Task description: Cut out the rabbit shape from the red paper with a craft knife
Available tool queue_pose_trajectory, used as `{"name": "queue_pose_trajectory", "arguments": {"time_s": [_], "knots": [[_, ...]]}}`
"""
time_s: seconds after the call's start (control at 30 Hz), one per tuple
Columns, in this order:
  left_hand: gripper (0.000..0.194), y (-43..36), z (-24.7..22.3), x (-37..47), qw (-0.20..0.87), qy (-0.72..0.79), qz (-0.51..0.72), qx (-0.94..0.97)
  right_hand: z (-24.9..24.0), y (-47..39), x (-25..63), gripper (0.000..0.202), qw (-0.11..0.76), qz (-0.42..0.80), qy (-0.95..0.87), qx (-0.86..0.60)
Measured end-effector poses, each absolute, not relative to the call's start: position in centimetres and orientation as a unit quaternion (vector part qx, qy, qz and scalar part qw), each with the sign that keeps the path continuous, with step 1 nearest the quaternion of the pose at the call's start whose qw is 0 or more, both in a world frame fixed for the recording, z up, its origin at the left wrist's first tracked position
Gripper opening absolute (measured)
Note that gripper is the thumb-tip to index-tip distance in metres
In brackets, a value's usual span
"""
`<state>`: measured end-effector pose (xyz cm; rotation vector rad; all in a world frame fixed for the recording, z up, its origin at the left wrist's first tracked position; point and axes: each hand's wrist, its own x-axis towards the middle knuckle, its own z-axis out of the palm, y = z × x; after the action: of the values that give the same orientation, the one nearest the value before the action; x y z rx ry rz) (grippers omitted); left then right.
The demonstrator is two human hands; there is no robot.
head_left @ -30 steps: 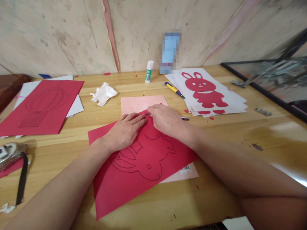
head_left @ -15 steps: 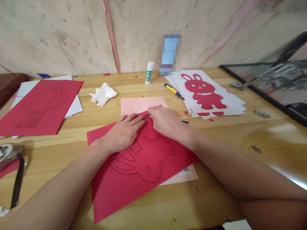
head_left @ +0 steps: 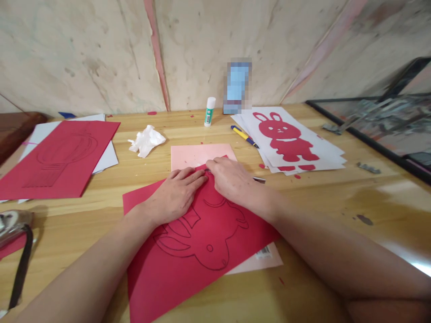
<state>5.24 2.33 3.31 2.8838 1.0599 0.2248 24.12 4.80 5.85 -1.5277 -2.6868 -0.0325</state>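
Note:
A sheet of red paper (head_left: 158, 282) with a rabbit outlined in dark lines lies askew before me. My left hand (head_left: 177, 193) rests flat on its upper part, fingers stretched toward the top corner. Just right of those fingertips, my right hand (head_left: 232, 177) is closed around a slim craft knife (head_left: 259, 180). The knife's metal tip shows near the left fingertips and its silvery end sticks out behind the hand; most of it is hidden. Under the red sheet lies a pale pink booklet (head_left: 202, 154), showing at the top and lower right.
Behind are a glue stick (head_left: 209, 112), crumpled tissue (head_left: 147, 141), a yellow-blue pen (head_left: 244, 136) and a blurred-out upright device (head_left: 237, 85). White sheets with a red rabbit cut-out (head_left: 281, 130) lie right, red paper with a lantern drawing (head_left: 67, 152) left. A black-framed panel (head_left: 380, 143) leans far right.
The camera view has shifted, so everything sits slightly lower in the picture. Both hands keep nearly the same place on the red paper, with the knife still in the right hand.

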Motion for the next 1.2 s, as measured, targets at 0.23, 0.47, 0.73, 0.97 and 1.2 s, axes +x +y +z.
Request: {"name": "queue_pose_trajectory", "arguments": {"time_s": [0.23,0.47,0.73,0.97,1.2], "knots": [[0.050,2.3,3.5,5.5,0.032,0.356,0.069,0.932,6.4,4.6,23.9,0.029,0.006,0.000,-0.867,-0.499],[0.047,2.3,3.5,5.5,0.034,0.355,0.080,0.931,6.6,4.4,24.1,0.031,0.010,0.001,-0.866,-0.501],[0.046,2.2,3.4,5.5,0.027,0.353,0.084,0.931,7.0,4.0,23.8,0.031,-0.023,0.009,-0.852,-0.523],[0.047,2.2,3.3,5.5,0.026,0.357,0.083,0.930,7.1,3.8,23.7,0.032,-0.032,0.005,-0.852,-0.522],[0.045,2.3,3.0,5.5,0.015,0.353,0.086,0.932,7.2,3.6,23.5,0.032,-0.049,0.000,-0.846,-0.531]]}}
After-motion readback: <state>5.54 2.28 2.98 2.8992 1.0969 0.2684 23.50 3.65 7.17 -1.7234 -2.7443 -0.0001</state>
